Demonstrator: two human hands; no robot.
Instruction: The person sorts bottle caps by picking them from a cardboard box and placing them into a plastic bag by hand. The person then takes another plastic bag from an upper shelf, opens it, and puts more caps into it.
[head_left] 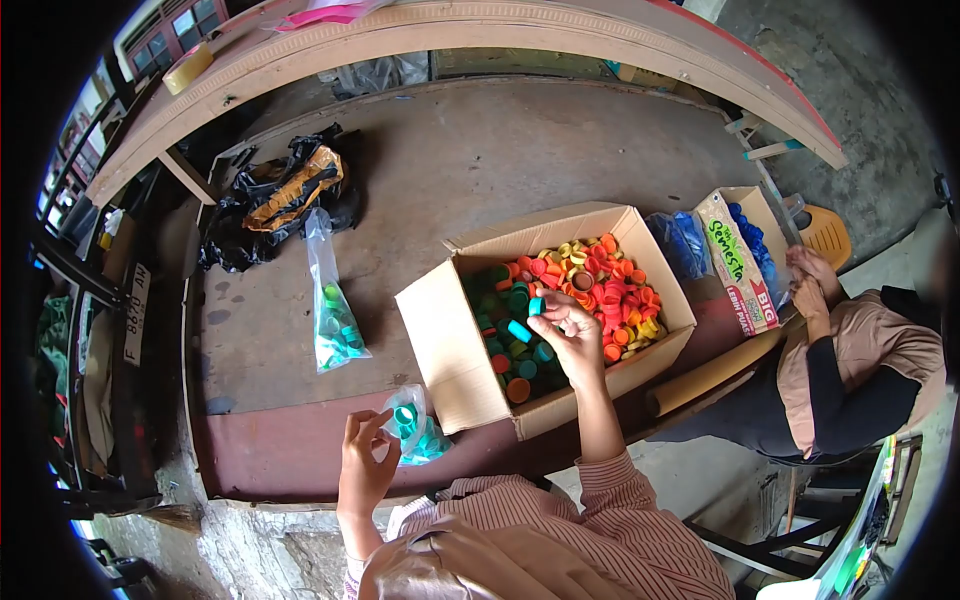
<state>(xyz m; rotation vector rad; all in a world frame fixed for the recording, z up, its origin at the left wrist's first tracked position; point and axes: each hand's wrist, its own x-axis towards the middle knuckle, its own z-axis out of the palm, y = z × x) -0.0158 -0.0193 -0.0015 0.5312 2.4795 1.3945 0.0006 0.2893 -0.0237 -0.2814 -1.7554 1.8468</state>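
My right hand [572, 342] is over the open cardboard box [465, 395], pinching a teal bottle cap [537, 306] between thumb and fingers. Another teal cap [518, 330] shows just below it; whether my hand touches that one I cannot tell. Inside the box lie many loose red caps [612, 292], along with orange, yellow and green ones. At the table's near edge, my left hand [366, 462] has its fingers pinched at the rim of a clear plastic bag [428, 440]. Teal caps fill the lower part of this bag, and its mouth is open.
A second clear bag [340, 335] of green and teal caps lies left of the box. Farther back is a crumpled black plastic bag [280, 195]. At right, a co-worker's hands [815, 280] are beside a printed carton [735, 262] holding blue items. A cardboard tube [700, 385] lies near the box.
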